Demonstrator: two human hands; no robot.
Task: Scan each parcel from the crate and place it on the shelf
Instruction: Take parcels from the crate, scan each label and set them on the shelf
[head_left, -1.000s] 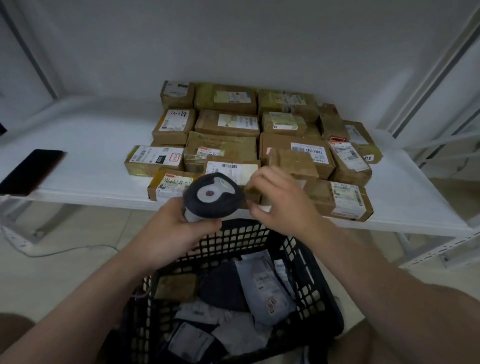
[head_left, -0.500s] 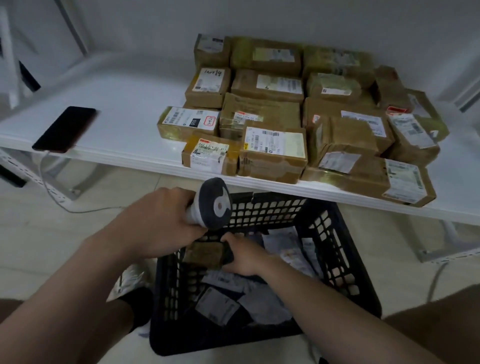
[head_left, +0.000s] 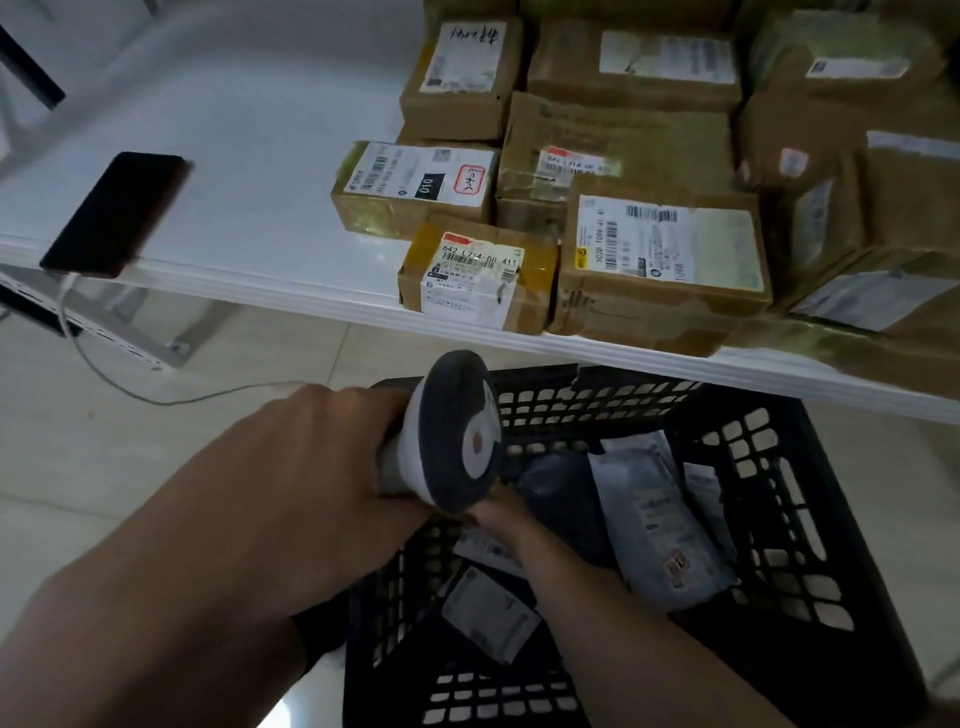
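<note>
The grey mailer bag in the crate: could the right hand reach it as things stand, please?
Probably yes: the right hand is down inside the crate, and the grey mailer bag lies uncovered just beside it.

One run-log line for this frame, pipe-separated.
left hand: holds barcode scanner | right hand: in black crate, fingers hidden behind scanner | white shelf: cardboard parcels, phone at left

The taped small box (head_left: 475, 280) at centre frame has a label starting "642" and ending "411"; the long box (head_left: 415, 182) behind it shows "010".
</note>
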